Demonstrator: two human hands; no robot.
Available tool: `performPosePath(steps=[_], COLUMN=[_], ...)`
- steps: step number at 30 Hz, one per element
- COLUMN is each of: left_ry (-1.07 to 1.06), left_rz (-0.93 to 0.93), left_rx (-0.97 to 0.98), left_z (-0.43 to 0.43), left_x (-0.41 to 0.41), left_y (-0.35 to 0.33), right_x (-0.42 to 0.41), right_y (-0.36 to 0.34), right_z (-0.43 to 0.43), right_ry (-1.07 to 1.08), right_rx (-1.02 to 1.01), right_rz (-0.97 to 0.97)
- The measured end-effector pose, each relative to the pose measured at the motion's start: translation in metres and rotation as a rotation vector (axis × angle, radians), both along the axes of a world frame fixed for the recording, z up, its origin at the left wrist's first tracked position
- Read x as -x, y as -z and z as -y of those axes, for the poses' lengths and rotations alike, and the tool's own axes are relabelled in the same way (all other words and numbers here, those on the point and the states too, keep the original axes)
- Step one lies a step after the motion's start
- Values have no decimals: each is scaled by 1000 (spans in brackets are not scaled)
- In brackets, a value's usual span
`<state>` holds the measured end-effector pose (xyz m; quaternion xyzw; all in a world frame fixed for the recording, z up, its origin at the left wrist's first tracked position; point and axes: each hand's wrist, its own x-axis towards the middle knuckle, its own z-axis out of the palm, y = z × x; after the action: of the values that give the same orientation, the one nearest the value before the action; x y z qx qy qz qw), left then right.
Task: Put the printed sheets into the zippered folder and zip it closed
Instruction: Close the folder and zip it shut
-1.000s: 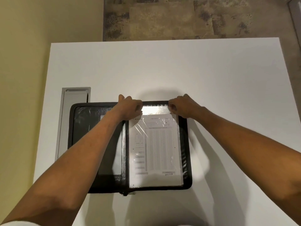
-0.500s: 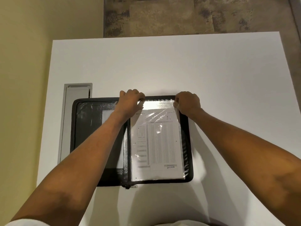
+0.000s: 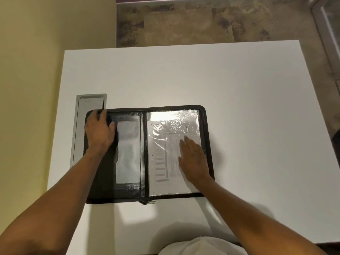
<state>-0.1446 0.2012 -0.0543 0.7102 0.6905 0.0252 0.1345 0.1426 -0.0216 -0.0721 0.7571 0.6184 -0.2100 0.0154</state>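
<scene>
Lying open flat near counter's (image 3: 239,89) left edge: zippered folder (image 3: 207,144), printed sheets (image 3: 165,162) under clear sleeve in its right half. Right hand (image 3: 194,159) flat on sheets, grip spread. Left hand (image 3: 99,131) flat on folder's left half, grip spread. Grey panel (image 3: 81,126) beside folder's left edge.

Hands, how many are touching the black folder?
2. The left hand lies flat on the open zippered folder's left half, near its far corner. The right hand lies flat on the printed sheets in the right half.
</scene>
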Motion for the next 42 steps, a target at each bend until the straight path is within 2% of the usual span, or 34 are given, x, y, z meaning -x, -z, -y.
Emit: performPosePath(steps=[3, 7, 10, 14, 19, 22, 26, 29, 32, 35, 38, 39, 41, 42], left_ry=[-192, -342, -435, -530, -500, -441, -357, -323, -251, -168, -103, -85, -52, -40], left_rz=[47, 177, 149, 152, 253, 291, 302, 340, 324, 287, 280, 295, 331, 355], left_rx=[93, 214, 220, 254, 280, 247, 174, 198, 199, 135, 77, 72, 70, 76], left_z=[3, 8, 8, 5, 0, 1, 10, 21, 34, 49, 62, 66, 72, 75], left_x=[26, 44, 50, 57, 67, 70, 65, 54, 39, 17, -12, -24, -47, -60], left_y=[4, 7, 6, 3, -5, -14, -38, -64, -93, -122, -148, -156, -169, -174], right_x=[8, 6, 0, -6, -17, -24, -36, -45, -50, -34, 9, 25, 58, 72], right_y=[6, 4, 5, 8, 8, 3, 1, 2, -4, -31, -72, -89, -128, -144], right_z=[34, 67, 86, 96, 104, 112, 125, 136, 137, 124, 101, 91, 70, 63], right_ry=[-10, 166, 203, 179, 159, 173, 161, 144, 140, 197, 159, 181, 255, 246], right_rx=[103, 92, 62, 121, 164, 120, 111, 141, 172, 86, -194, -278, -264, -285], right_rz=[51, 60, 61, 85, 138, 149, 173, 148, 155, 158, 12, -125, -428, -489])
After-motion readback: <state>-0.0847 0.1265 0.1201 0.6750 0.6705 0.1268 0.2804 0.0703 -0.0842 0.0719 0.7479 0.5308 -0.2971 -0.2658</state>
